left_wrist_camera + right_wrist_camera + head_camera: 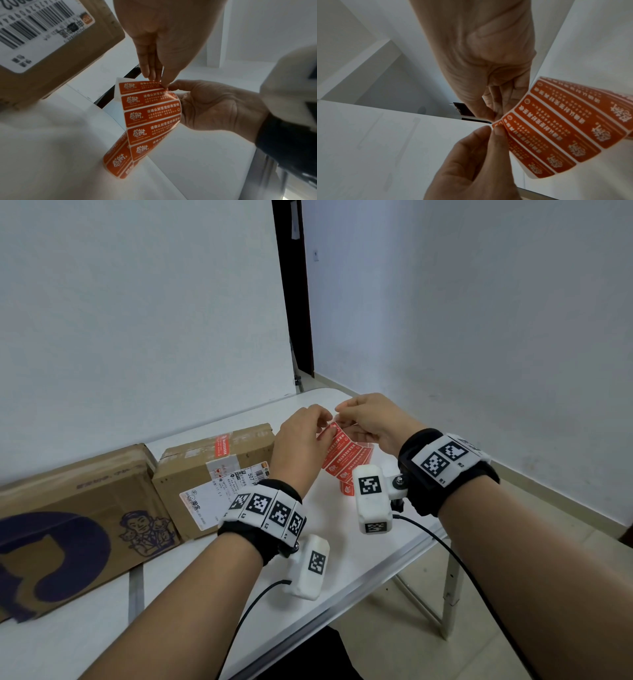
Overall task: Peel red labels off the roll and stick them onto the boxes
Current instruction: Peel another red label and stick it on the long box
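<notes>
Strip of red labels (150, 119) hangs above the table (359, 570), its lower end on the roll (118, 163) w/ the rest. My left hand (301, 443) pinches the top label's corner; my right hand (373, 419) pinches the strip's top edge beside it. Small box (219, 470) w/ one red label (222, 445) sits left, big box (75, 525) further left.

White walls (479, 302), dark doorway (294, 285), tiled floor (496, 611)
</notes>
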